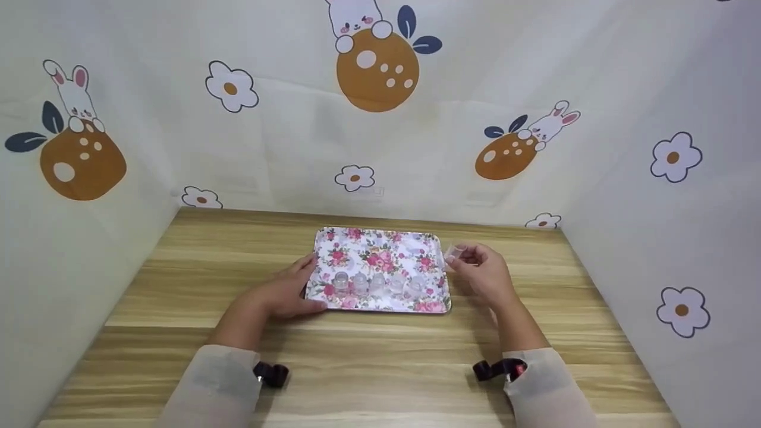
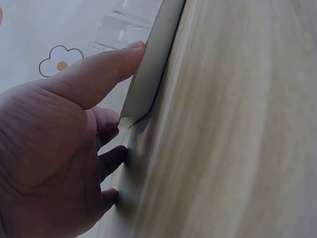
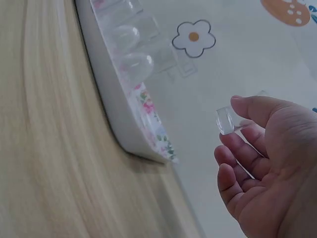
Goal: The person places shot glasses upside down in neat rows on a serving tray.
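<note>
A shallow tray (image 1: 380, 238) with a pink flower print lies on the wooden table. My left hand (image 1: 291, 291) holds its front left corner, the thumb on the front rim and the fingers along the left side. In the left wrist view the thumb of my left hand (image 2: 54, 144) touches the tray's pale wall (image 2: 153, 74). Just beyond the tray's right edge, my right hand (image 1: 484, 273) pinches a small clear cup (image 1: 455, 252) between thumb and fingers. That cup (image 3: 227, 120) appears tilted in the right wrist view. Several clear, round-topped pieces (image 1: 378, 283) stand in a row on the tray's front half.
Wood-grain table surface (image 1: 380, 368) extends in front of the tray and to both sides. A pale cloth (image 1: 285, 137) printed with rabbits, oranges and flowers hangs behind and at the sides. Black camera mounts (image 1: 272, 374) sit at both sleeves.
</note>
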Demonstrator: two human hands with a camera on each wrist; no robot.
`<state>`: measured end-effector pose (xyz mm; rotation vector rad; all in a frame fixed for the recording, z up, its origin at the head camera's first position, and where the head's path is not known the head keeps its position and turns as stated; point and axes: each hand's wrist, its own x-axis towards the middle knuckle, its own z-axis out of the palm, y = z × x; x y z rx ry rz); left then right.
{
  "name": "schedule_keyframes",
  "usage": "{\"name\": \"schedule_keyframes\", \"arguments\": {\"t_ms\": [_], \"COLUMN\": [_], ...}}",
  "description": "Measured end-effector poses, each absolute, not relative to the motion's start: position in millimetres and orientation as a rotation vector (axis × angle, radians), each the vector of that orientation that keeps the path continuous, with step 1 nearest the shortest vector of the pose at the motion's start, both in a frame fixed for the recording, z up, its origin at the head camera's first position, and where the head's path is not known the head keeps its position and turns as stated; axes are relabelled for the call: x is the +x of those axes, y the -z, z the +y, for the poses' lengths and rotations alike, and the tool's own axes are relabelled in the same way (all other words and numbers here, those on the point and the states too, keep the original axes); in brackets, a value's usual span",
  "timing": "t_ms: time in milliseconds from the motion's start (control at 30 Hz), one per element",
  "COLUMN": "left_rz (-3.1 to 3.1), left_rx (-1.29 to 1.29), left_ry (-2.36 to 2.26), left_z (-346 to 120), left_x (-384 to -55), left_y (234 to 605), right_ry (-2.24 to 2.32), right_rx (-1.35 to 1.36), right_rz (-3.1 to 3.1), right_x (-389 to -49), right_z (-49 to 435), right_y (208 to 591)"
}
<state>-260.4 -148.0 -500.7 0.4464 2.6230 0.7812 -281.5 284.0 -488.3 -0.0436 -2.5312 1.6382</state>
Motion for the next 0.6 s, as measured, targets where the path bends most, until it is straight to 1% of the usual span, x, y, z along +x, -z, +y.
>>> {"name": "schedule_keyframes", "arguments": {"t_ms": [300, 600], "left_rz": [2.623, 2.615], "left_rx": [0.455, 0.461], "left_ry": [-0.782, -0.793], "left_z": [-147.8, -147.8], "left_x": [-261.2, -261.4], "left_y": [502.0, 501.7], "right_ry": [-1.822, -2.035], "right_rx": [0.064, 0.15], "right_rz": [-2.44, -2.295], "right_x": [-263.3, -263.5], "right_z": [284.3, 278.8], "right_y": [460.1, 463.5]}}
